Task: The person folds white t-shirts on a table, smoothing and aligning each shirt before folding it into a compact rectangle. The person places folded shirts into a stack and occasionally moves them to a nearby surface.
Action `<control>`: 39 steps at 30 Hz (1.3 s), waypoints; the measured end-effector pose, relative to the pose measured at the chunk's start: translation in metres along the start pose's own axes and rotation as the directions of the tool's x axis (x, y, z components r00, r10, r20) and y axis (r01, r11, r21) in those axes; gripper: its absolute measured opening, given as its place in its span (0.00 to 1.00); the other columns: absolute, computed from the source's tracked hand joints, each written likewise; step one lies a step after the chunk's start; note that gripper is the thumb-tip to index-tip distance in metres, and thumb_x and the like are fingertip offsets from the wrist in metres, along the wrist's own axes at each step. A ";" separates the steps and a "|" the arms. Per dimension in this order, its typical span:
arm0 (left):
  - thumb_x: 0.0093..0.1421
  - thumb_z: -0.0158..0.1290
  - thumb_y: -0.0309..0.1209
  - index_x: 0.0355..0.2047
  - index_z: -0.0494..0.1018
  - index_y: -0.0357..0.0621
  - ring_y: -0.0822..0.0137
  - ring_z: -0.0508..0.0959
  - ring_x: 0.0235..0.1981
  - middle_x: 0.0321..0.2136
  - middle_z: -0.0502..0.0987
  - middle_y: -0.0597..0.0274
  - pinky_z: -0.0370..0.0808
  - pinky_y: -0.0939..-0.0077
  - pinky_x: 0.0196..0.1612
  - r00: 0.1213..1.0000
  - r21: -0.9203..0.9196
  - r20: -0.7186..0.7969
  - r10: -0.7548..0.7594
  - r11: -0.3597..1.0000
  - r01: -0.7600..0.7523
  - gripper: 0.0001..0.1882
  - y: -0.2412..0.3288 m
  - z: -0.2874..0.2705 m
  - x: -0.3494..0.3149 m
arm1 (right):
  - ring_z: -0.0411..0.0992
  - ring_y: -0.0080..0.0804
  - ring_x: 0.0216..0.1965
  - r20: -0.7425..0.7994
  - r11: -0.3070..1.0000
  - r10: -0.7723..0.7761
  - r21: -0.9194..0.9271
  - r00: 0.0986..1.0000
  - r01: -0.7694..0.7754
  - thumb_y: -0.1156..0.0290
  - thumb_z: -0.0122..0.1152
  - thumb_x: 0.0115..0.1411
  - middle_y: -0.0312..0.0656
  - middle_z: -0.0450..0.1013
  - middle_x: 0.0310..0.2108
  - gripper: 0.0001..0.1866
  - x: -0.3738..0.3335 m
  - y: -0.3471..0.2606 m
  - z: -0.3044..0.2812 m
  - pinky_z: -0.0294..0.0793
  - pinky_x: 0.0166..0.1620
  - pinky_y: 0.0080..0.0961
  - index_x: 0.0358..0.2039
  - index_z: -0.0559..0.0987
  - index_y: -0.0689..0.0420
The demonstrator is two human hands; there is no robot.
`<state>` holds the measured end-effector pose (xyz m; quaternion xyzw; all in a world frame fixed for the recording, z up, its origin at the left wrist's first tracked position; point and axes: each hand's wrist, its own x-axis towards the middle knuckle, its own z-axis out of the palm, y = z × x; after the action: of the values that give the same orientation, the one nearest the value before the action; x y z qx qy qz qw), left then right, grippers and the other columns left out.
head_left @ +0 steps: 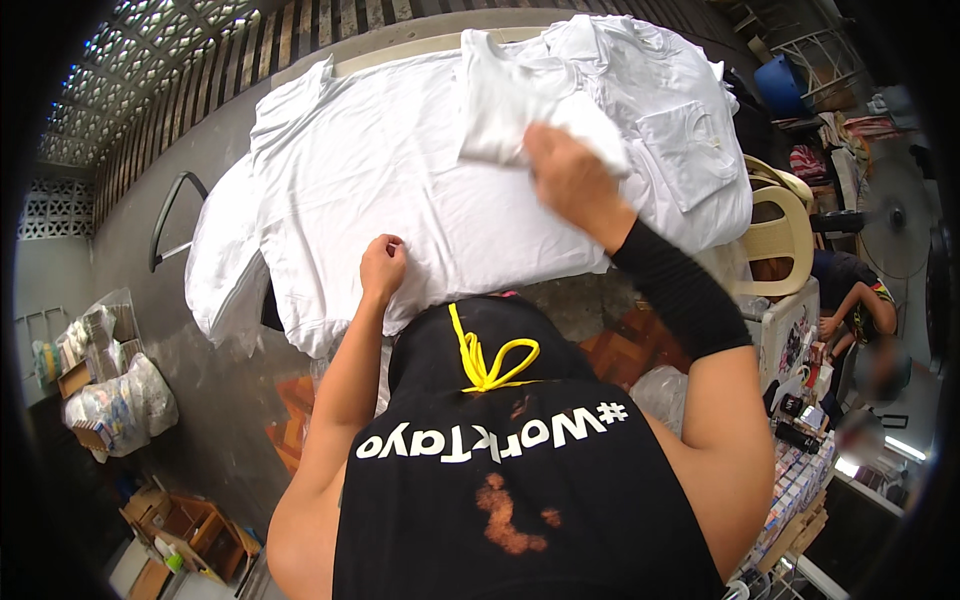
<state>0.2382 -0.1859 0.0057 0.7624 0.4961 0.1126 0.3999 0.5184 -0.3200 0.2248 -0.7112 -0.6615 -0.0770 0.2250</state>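
Observation:
A white T-shirt (330, 170) lies spread across the table in front of me, its sleeve toward the far left. My right hand (580, 185), blurred by motion, grips the near edge of a folded white shirt (500, 105) above the far right of the spread one. My left hand (384, 267) rests by the near part of the spread shirt with its fingers curled closed; whether cloth is pinched in them is hidden. At the right lies another folded white shirt (688, 155), on top of more white shirts (650, 70).
A beige plastic chair (785, 235) stands against the table's right side. On the left are a curved metal handle (165, 220), plastic bags (135, 405) and a wooden shelf (205, 530). Another person (855, 300) sits at the far right near a standing fan (897, 215).

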 end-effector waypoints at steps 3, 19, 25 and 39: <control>0.58 0.55 0.28 0.36 0.79 0.38 0.58 0.80 0.29 0.28 0.80 0.50 0.76 0.67 0.37 0.995 -0.052 0.008 0.095 0.994 -0.095 0.09 0.004 0.000 -0.009 | 0.76 0.49 0.39 0.449 0.969 -0.022 0.229 0.893 -0.092 0.72 0.60 0.54 0.52 0.74 0.38 0.08 -0.075 -0.025 0.042 0.76 0.41 0.40 0.33 0.76 0.60; 0.65 0.55 0.33 0.37 0.74 0.34 0.70 0.79 0.26 0.28 0.78 0.61 0.77 0.78 0.32 0.927 -0.470 0.317 -0.201 0.816 0.338 0.12 0.070 0.042 0.037 | 0.79 0.28 0.27 0.428 0.186 0.802 0.484 0.417 -0.855 0.72 0.64 0.58 0.42 0.80 0.30 0.08 -0.189 0.043 0.153 0.76 0.31 0.24 0.37 0.83 0.60; 0.62 0.57 0.35 0.34 0.74 0.36 0.70 0.77 0.24 0.28 0.76 0.62 0.77 0.76 0.32 0.831 -0.318 0.467 -0.301 0.820 0.475 0.12 0.077 0.044 0.053 | 0.77 0.27 0.23 0.269 0.317 0.858 0.392 0.437 -0.863 0.67 0.64 0.58 0.39 0.78 0.24 0.10 -0.192 0.043 0.149 0.76 0.31 0.26 0.33 0.81 0.61; 0.64 0.55 0.29 0.39 0.70 0.38 0.68 0.79 0.35 0.30 0.74 0.63 0.78 0.77 0.38 0.871 -0.664 0.465 -0.158 0.588 0.462 0.08 0.044 0.046 0.031 | 0.72 0.49 0.45 -0.531 0.484 0.717 -0.086 0.451 -0.871 0.66 0.62 0.53 0.49 0.76 0.39 0.12 -0.177 0.312 0.047 0.71 0.49 0.39 0.36 0.80 0.59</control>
<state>0.3085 -0.1909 0.0010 0.4304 0.4487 0.0959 0.7773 0.7936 -0.4676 0.0432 -0.9307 -0.1500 -0.2283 0.2432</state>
